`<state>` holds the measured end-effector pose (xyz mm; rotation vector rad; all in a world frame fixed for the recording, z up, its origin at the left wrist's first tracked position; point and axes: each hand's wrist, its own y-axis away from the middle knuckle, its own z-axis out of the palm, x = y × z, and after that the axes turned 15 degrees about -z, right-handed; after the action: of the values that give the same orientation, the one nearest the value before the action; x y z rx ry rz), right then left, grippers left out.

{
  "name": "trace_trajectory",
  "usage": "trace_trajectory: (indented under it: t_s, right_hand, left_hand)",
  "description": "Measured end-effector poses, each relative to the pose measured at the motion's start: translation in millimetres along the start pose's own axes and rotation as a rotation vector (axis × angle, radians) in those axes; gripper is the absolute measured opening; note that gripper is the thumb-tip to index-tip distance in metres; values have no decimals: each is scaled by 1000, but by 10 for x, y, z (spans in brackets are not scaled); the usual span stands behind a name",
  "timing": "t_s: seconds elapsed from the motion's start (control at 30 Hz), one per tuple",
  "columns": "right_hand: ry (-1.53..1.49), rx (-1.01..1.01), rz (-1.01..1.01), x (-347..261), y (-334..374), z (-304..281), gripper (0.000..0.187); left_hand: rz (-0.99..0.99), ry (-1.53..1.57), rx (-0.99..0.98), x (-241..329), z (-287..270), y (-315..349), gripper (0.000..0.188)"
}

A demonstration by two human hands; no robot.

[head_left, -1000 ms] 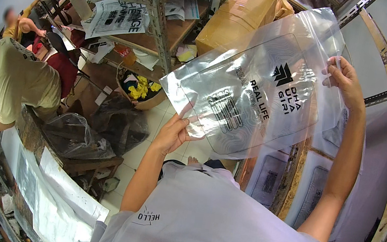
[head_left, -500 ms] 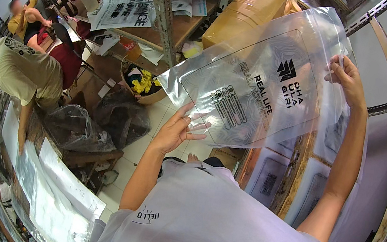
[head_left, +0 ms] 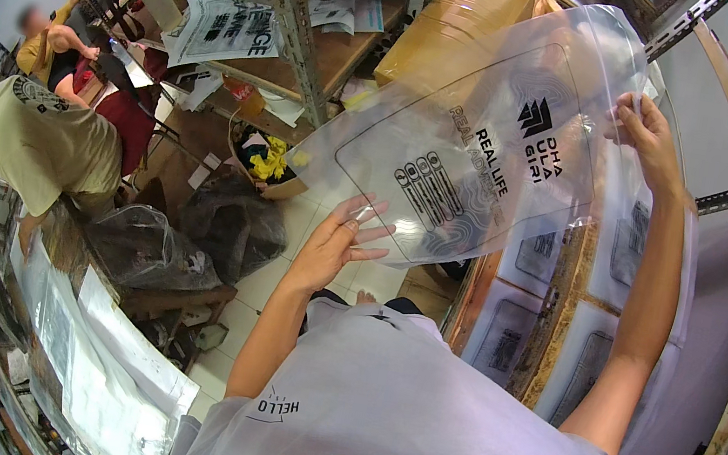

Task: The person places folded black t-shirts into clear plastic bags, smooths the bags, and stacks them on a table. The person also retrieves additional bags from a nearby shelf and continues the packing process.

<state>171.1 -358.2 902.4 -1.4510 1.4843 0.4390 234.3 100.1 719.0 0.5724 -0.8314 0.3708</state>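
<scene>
Held up in front of me is a clear plastic bag [head_left: 479,151] with black printing and a thin rounded outline on it. My right hand [head_left: 648,138] pinches its upper right edge between thumb and fingers. At the lower left edge, my left hand [head_left: 338,241] holds the bag, with spread fingers showing through the film and the thumb over the edge. The bag hangs tilted, its right end higher, and its film is slightly wavy.
Behind the bag are a metal-framed shelf [head_left: 292,19] with printed sheets and a taped brown carton [head_left: 445,28]. At right, printed sheets lie on wood-framed racks [head_left: 557,322]. Left, a co-worker in a pale shirt [head_left: 56,144] leans over a table of clear film [head_left: 103,367]; another person [head_left: 56,54] sits farther back.
The bag and my right hand have shifted slightly left and up, and the bag's film has flexed. The near co-worker's arm has drawn back along the table.
</scene>
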Motion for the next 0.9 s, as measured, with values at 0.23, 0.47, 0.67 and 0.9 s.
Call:
trace_trajectory:
  t_s: [0.23, 0.47, 0.67, 0.9]
  right_hand:
    - [-33, 6, 15, 163, 6, -134, 19]
    - [-70, 31, 49, 247, -9, -142, 17]
    - [-47, 7, 120, 335, -25, -210, 13]
    - [-54, -21, 133, 404, -38, -237, 12]
  left_hand:
    - [10, -44, 8, 74, 91, -84, 47]
    - [15, -65, 32, 102, 124, -137, 46]
    - [-30, -116, 78, 159, 109, -170, 46]
    - [-27, -199, 114, 278, 164, -167, 46]
